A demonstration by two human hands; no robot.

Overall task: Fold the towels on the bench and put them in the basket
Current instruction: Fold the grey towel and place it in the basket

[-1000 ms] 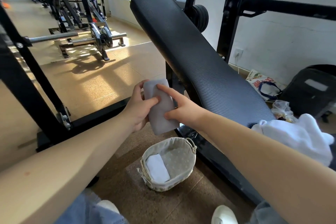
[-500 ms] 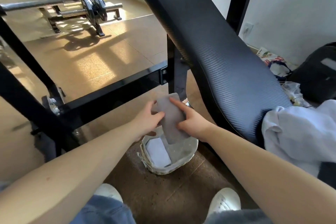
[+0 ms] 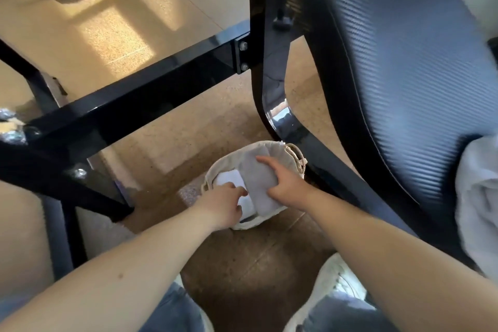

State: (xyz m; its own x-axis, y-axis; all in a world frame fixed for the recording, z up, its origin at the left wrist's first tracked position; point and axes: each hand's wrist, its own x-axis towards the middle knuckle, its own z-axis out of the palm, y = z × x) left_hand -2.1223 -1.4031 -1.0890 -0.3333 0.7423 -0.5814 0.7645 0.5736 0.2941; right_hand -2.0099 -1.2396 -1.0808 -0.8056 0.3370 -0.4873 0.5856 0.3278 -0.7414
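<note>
Grey towel (image 3: 260,186), soft, light and apt to unfold unless held across its layers, sits in the basket (image 3: 272,148) beside a white towel (image 3: 229,179), right hand (image 3: 288,187) clamping its near end, left hand (image 3: 223,203) alongside, grip unclear.

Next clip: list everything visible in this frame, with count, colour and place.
basket: one, beige, on the floor beside the bench
grey towel: one, grey, folded, right side of the basket
white towel: one, white, folded, left side of the basket
towel pile: one, white, unfolded, on the bench, right edge
bench: one, black, padded, right
frame: one, black metal, left and centre
shoes: two, white, bottom
jeans: blue, bottom
left hand: over the white towel, grip unclear
right hand: holds the grey towel
</note>
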